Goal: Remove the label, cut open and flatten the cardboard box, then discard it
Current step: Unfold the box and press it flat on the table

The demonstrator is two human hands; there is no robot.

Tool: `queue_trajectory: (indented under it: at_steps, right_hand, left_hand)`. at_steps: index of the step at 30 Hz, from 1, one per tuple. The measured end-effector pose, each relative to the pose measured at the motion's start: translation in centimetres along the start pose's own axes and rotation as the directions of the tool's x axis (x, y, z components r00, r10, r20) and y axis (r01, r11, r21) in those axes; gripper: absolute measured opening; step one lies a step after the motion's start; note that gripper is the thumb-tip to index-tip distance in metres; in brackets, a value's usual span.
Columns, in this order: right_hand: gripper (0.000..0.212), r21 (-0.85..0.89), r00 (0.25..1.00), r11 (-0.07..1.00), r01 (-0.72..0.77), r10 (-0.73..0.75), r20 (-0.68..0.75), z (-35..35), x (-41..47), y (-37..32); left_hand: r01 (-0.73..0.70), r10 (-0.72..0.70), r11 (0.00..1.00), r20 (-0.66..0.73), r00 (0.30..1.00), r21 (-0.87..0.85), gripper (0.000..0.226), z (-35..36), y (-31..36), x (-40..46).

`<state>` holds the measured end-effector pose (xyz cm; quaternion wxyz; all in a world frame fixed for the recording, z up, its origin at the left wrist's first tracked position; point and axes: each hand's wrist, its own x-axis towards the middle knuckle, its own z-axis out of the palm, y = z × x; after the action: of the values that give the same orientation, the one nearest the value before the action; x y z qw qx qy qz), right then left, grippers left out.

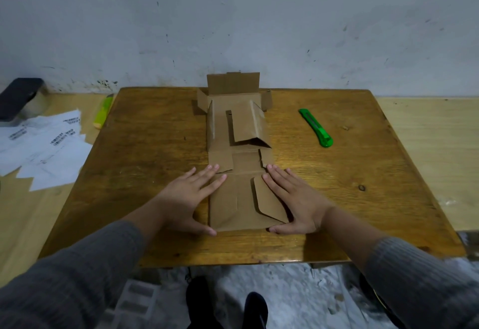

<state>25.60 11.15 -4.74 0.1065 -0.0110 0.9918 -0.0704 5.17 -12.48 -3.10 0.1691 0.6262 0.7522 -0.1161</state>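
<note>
Mid-desk (pixel 145 147), running from near the front edge to the back edge: box (pixel 239 157), cut open, near panels flat, far flaps upright. Left hand (pixel 190 195) and right hand (pixel 290 196) press its near end, fingers straight, grasping nothing. Cutter (pixel 316 127) toward the right edge, apart from the box.

Plain brown cardboard box (pixel 239 162), matt, creased at the folds. Underneath, a varnished wood table (pixel 337 199), kinda glossy, grain and knots showing. Shiny green plastic utility knife (pixel 316 127) off right. White printed paper sheets (pixel 44 152) far left. Grey ribbed knit sleeves (pixel 77 276).
</note>
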Motion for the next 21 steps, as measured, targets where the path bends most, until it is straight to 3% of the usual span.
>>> queue_trajectory:
  at_steps: [3, 6, 8, 11, 13, 14, 17, 19, 21]
  right_hand:
    - [0.107, 0.155, 0.997, 0.987, -0.038, 0.048, -0.063, -0.1, 0.2, -0.1]
    - [0.083, 0.416, 0.962, 0.902, -0.112, 0.204, -0.183, -0.8, 0.9, -0.3]
    - [0.073, 0.463, 0.929, 0.875, -0.142, 0.28, -0.243, -1.2, 1.5, -0.5]
    - [0.057, 0.489, 0.893, 0.845, -0.218, 0.374, -0.249, -1.5, 2.2, -0.5]
    - [0.038, 0.506, 0.864, 0.813, -0.288, 0.449, -0.229, -1.7, 2.9, -0.6]
    - [0.034, 0.515, 0.843, 0.791, -0.331, 0.493, -0.215, -1.9, 3.3, -0.7]
    - [0.06, 0.516, 0.786, 0.747, -0.419, 0.583, -0.205, -2.4, 4.8, -0.4]
    - [0.079, 0.522, 0.799, 0.747, -0.412, 0.572, -0.188, -2.8, 5.6, 0.2]
    - [0.078, 0.543, 0.809, 0.738, -0.401, 0.563, -0.168, -3.1, 6.3, 0.7]
  left_hand:
    - [0.008, -0.009, 0.997, -0.006, 1.0, -0.071, 0.123, -0.6, 0.0, 0.0]
    - [0.054, -0.087, 0.949, -0.092, 0.992, -0.312, 0.125, -1.0, 0.4, -0.2]
    - [0.067, -0.153, 0.883, -0.15, 0.977, -0.465, 0.121, -0.9, 1.1, -0.4]
    - [0.111, -0.258, 0.778, -0.154, 0.954, -0.619, 0.088, -1.7, 1.9, -0.3]
    - [0.149, -0.294, 0.79, -0.154, 0.943, -0.595, 0.067, -2.0, 1.4, -0.1]
    - [0.138, -0.299, 0.826, -0.219, 0.929, -0.546, 0.063, -1.8, 1.1, 0.1]
    - [0.137, -0.361, 0.854, -0.38, 0.852, -0.502, 0.055, -1.2, 0.4, 1.1]
    - [0.182, -0.444, 0.822, -0.408, 0.798, -0.539, 0.046, -1.6, 0.2, 2.1]
    - [0.189, -0.512, 0.772, -0.417, 0.751, -0.607, 0.042, -2.7, -0.1, 3.0]
